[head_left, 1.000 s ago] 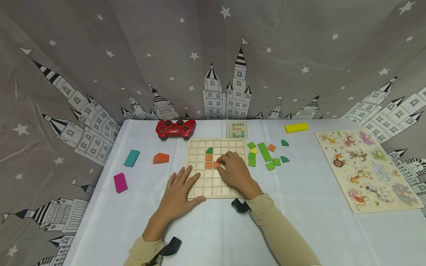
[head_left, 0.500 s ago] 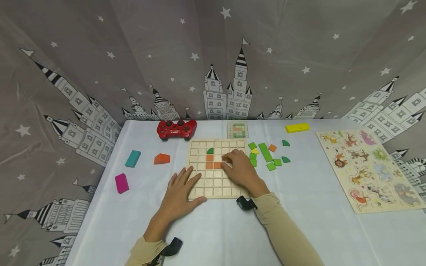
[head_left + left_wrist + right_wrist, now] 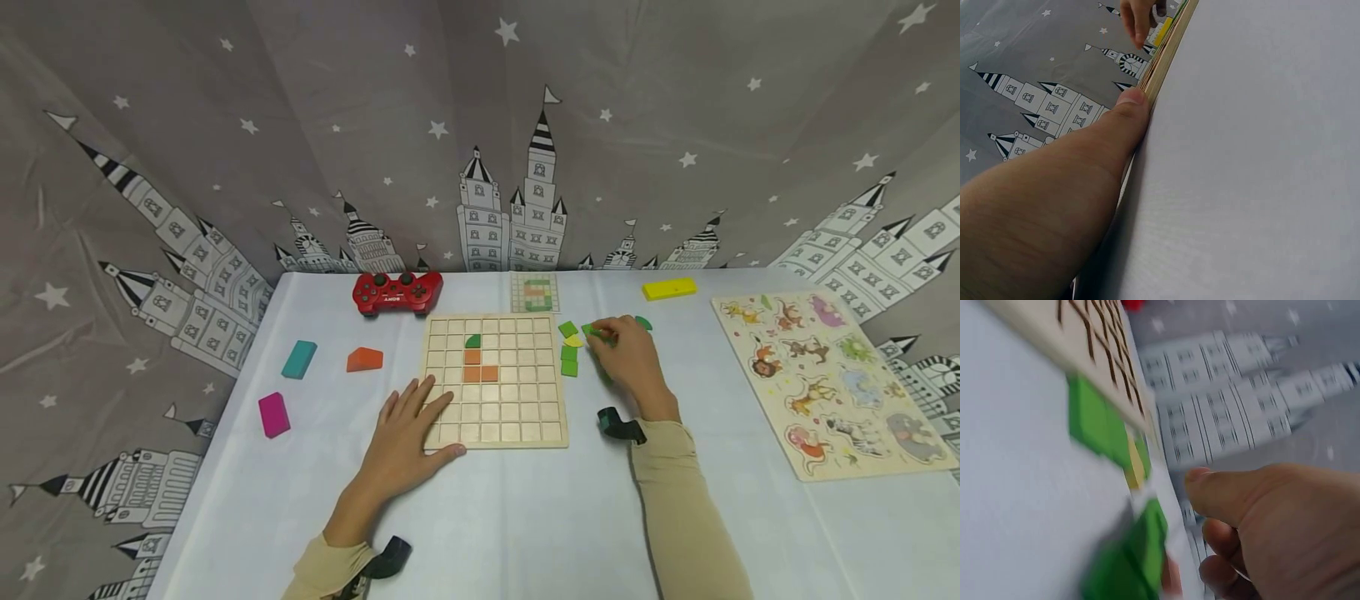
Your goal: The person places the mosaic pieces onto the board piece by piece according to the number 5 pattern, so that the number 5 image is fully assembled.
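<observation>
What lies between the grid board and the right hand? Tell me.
Three green squares and a yellow piece lie between grid board and right hand in the head view.

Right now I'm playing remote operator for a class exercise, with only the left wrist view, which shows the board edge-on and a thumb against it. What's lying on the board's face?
Observer: Four pieces are on the board: three orange squares and one dark green quarter-circle.
Operator: What lies beyond its far edge?
Observer: In the head view, a small patterned card lies there, right of the red controller.
Operator: Anything on the table to its left?
Observer: Yes, three loose blocks: one orange, one teal and one magenta.
</observation>
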`<state>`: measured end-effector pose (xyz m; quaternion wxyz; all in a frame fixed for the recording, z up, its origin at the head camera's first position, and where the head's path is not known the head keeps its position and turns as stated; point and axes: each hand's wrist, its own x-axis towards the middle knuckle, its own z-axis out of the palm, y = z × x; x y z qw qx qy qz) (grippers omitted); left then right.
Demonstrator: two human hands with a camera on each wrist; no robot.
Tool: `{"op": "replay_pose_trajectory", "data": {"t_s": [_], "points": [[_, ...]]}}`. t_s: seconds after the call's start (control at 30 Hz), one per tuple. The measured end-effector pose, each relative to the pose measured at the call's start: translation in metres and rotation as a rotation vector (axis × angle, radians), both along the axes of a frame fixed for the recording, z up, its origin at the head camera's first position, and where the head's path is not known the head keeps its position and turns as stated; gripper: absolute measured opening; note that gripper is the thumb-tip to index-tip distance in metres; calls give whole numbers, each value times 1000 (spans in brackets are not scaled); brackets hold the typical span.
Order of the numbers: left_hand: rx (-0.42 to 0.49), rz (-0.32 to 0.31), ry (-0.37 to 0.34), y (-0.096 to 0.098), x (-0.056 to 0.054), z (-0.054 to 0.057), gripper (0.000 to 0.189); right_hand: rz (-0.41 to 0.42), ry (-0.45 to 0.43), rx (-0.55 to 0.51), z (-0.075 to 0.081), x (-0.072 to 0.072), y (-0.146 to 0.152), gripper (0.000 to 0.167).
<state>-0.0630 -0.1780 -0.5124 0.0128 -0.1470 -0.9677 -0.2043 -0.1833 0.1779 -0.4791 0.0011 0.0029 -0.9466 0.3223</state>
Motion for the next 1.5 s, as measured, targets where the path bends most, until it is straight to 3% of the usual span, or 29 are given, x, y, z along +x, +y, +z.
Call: {"op": "replay_pose_trajectory", "data": {"t_s": [0.23,0.6,0.83,1.27,1.5], "points": [[-3,3,8,1,1,2,82,-90,-27,12,-9,-2,32,40],[-8,8,-1,2,0,1,82,-127,-71,21,-13,-4,38,44],[-11,13,-14,3,2,3,83,-114,-62,44,-15,-6,38,35],[-10,14,-10,2,1,2,83,-83,-14,81,-18,-7,40,33],[-10,15,-45,1,0,3,84,-58,-11,98,-15,-5,38,32]]}}
